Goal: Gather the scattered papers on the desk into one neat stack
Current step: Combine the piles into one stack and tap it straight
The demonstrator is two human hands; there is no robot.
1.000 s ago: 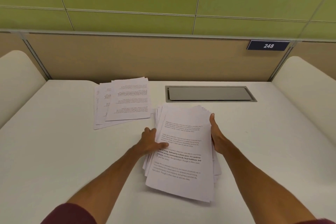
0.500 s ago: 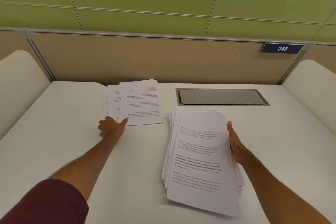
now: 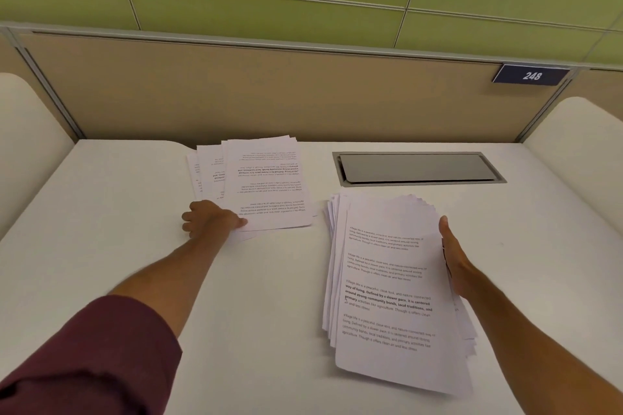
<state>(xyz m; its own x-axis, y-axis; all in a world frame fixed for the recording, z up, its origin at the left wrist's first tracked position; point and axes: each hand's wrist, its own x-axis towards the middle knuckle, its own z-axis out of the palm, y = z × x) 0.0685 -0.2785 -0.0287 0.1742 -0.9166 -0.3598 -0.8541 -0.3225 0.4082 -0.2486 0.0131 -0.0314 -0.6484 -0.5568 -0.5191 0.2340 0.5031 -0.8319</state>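
A thick, loosely squared pile of printed papers [image 3: 387,286] lies on the white desk [image 3: 269,313], right of centre. My right hand [image 3: 453,259] rests flat against the pile's right edge, fingers straight. A smaller fanned set of printed sheets [image 3: 259,182] lies at the back left, text upside down. My left hand [image 3: 210,221] is at that set's near left corner, its thumb on top of the sheets and its fingers curled at the corner, pinching it.
A grey metal cable hatch [image 3: 418,168] is set into the desk behind the big pile. A beige partition [image 3: 269,94] with a number plate "248" [image 3: 532,75] closes the back. Rounded white side panels stand at the left and right.
My left hand left the big pile, reached to the back left and now pinches the corner of the smaller set. My right hand stayed at the pile's right edge.
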